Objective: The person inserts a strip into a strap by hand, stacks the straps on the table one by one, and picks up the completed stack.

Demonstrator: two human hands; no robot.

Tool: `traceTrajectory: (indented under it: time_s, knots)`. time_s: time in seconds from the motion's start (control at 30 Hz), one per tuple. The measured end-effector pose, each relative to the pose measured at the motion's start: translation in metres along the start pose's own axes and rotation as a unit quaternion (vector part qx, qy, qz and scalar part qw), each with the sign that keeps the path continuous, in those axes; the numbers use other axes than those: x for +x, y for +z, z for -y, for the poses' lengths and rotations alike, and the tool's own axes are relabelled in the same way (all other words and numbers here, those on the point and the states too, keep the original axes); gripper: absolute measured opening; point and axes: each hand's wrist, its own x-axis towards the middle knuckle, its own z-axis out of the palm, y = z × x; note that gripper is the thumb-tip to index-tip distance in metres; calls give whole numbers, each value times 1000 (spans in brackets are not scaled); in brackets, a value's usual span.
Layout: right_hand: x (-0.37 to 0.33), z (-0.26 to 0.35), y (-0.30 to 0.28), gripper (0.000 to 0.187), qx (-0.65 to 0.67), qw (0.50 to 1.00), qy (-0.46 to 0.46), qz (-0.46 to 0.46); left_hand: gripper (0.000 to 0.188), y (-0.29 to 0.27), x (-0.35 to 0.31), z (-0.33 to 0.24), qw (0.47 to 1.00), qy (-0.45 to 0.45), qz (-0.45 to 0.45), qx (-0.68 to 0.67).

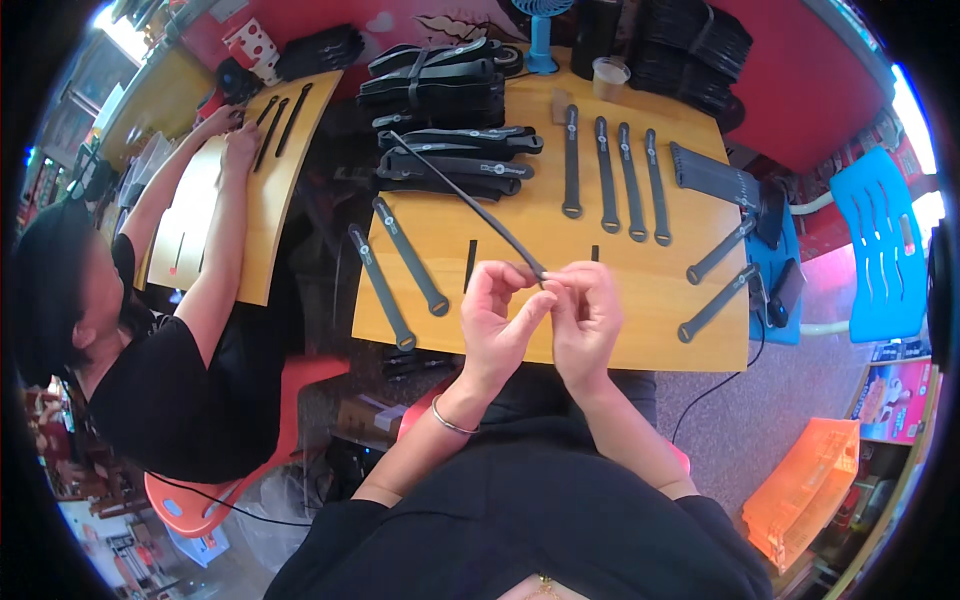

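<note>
My left hand and my right hand meet above the table's near edge. Both pinch the near end of a thin black strap, which runs up and to the left, edge-on, toward the bundles. My fingers partly hide the pinched end. Flat on the table to the left lie two dark straps with rounded, slotted ends. Beyond my hands is a row of several similar straps, and two more straps slant near the right edge. Short black strips lie close to either side of my hands.
Bundled straps are piled at the back left of the wooden table, with more bundles at the back right. A blue fan and a cup stand behind. At left, another person works at a second table.
</note>
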Motion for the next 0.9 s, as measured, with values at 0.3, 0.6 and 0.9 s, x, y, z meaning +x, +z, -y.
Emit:
traceTrajectory:
  time_s: [0.3, 0.6, 0.9]
  knots:
    - [0, 20, -2, 2, -29, 993, 81, 77, 15, -23, -1, 0, 991, -6, 80, 104]
    - [-7, 14, 1, 6, -54, 990, 35, 124, 22, -32, -13, 7, 976, 78, 42, 198]
    - [-8, 9, 1, 7, -82, 989, 11, 125, 20, -38, -14, 10, 923, 148, 30, 355]
